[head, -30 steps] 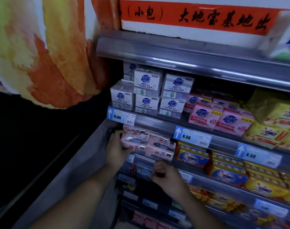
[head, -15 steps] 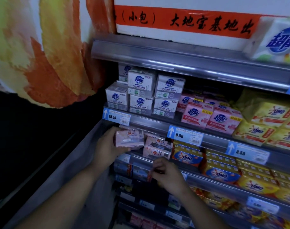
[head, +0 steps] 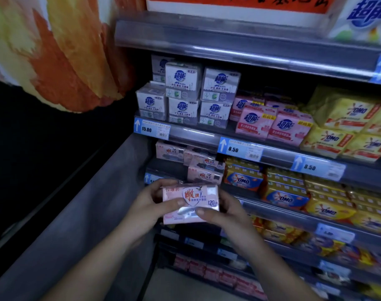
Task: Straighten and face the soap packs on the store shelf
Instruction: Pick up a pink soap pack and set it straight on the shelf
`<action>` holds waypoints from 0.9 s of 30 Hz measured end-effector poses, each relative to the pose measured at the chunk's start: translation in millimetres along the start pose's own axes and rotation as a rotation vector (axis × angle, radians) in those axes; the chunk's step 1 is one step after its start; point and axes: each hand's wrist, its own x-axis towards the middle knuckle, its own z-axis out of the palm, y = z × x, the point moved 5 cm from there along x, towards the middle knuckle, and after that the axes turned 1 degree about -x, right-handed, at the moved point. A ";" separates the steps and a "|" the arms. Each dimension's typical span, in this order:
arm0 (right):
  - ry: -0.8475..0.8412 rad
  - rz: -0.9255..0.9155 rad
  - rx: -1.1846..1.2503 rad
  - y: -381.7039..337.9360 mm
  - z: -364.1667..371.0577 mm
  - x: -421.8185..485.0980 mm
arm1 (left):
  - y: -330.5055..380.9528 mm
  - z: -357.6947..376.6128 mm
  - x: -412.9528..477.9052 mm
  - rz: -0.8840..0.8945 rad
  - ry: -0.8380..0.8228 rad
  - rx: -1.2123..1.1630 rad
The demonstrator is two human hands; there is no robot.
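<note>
Nearest the camera, the left hand point(head: 150, 205) and the right hand point(head: 225, 213) both gripped one pink soap pack point(head: 191, 199), held in the air in front of the shelf with its printed face toward the camera. The left thumb lay across its front and the right thumb pressed its lower edge, with the fingers of both hands curled behind the ends. Just behind, more pink packs point(head: 204, 170) sat unevenly, some tilted, at the left end of the middle shelf point(head: 276, 210) beside OMO packs point(head: 243, 180). Farther up, white boxes point(head: 183, 92) stood stacked above a 15.00 price tag point(head: 151, 128).
</note>
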 end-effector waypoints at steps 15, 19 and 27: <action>0.086 -0.227 -0.206 -20.3 -18.3 -15.6 | -32.7 35.5 -1.5 -0.498 -0.055 -0.416; 0.047 -0.166 -0.257 -10.4 -25.8 -16.4 | -29.0 28.6 5.4 -0.348 0.054 -0.380; 0.068 -0.041 -0.038 -4.4 -36.3 -15.1 | -14.5 24.7 10.4 0.143 -0.060 -0.040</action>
